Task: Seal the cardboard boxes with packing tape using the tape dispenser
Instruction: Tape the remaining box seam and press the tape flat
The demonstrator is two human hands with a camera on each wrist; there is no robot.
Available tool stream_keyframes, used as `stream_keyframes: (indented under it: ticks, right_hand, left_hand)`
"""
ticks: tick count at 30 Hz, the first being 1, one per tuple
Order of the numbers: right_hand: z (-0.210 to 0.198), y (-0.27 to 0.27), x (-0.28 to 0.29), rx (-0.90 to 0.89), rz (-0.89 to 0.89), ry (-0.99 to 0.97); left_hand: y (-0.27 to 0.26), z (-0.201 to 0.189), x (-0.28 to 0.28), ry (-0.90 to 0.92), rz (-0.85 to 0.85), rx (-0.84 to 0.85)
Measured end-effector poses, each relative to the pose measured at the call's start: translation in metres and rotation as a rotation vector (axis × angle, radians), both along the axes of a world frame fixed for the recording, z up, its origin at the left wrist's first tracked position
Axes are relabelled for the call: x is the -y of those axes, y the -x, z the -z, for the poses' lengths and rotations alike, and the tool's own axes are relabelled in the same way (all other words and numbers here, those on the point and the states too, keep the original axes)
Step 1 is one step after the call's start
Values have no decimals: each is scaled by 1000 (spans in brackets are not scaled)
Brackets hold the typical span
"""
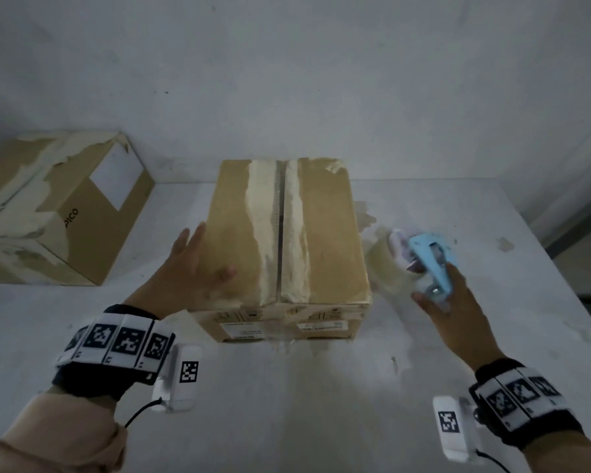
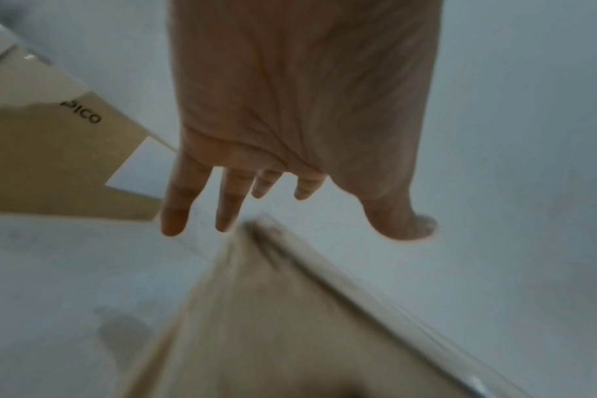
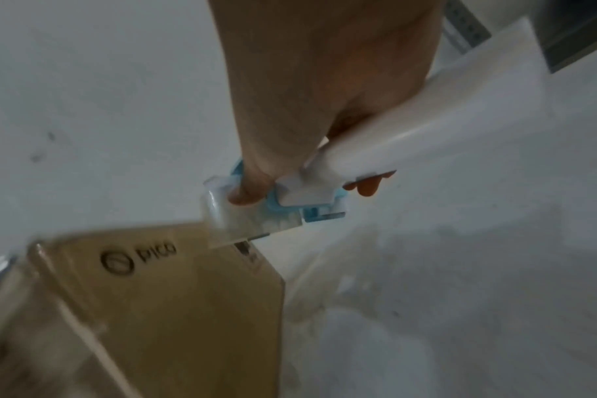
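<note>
Head view: the cardboard box (image 1: pixel 287 247) sits mid-worktop (image 1: pixel 321 404), flaps closed, seam bare. The left hand (image 1: pixel 191 268), its grip spread and holding nothing, lies by the box's left edge. Right of the box, the right hand (image 1: pixel 458 302) clasps the blue tape dispenser (image 1: pixel 427 257).

Left wrist view: straight fingers (image 2: pixel 174 204) above the box.

Right wrist view: fingers (image 3: pixel 368 185) wrap the dispenser beside the box.

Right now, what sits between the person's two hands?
In the head view, the middle cardboard box lies between the left hand and the right hand, which holds the tape dispenser.
</note>
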State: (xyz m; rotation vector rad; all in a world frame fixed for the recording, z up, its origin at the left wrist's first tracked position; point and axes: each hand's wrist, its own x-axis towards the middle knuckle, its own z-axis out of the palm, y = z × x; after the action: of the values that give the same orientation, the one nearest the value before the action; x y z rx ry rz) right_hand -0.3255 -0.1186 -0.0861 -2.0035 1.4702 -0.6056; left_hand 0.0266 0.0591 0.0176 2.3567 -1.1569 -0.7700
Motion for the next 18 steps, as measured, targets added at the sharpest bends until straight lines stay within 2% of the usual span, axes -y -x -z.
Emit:
stream_keyframes:
  ticks: [3, 6, 10, 15, 18]
  right_hand:
    - [-40, -4, 3, 269, 67, -48]
    - [-74, -17, 13, 435, 22, -47]
    - [-97, -46, 29, 545, -39, -54]
    - [-126, -90, 47, 613, -104, 16]
    - [-141, -109, 52, 646, -110, 67]
  left_hand:
    - [-28, -5, 11, 63, -48, 24]
    - [-53, -5, 30, 25, -15, 27]
    - [-67, -3, 58, -77, 37, -27]
    - [-64, -11, 90, -102, 152, 20]
    - [-64, -9, 95, -117, 207, -8]
